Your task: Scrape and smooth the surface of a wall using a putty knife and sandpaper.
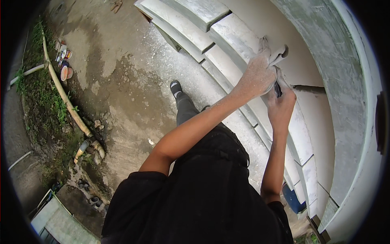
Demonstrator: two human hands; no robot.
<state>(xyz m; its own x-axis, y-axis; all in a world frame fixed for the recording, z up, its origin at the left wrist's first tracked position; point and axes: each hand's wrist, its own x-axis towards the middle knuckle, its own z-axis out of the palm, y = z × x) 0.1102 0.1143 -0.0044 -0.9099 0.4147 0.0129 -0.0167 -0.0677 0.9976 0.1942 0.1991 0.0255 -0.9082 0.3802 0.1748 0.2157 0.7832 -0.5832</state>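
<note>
My left hand (256, 74), coated in pale dust, reaches across to the right with its fingers closed on a curled grey-beige sheet (278, 56). The sheet is folded over and looks like sandpaper. Just below, almost touching, my right hand (281, 106) is closed round a small dark object (278, 88); its kind is mostly hidden by the fingers. Both hands are over a row of long grey-white slabs (233, 34) with dark gaps between them, beside a pale wall surface (313, 110).
White dust lies on the concrete ground (162, 53) along the slabs. My sandalled foot (175, 87) stands there. A long pipe (61, 91) edges a weedy strip at left, with several paint buckets (66, 73). A blue container (293, 198) is partly under the slabs.
</note>
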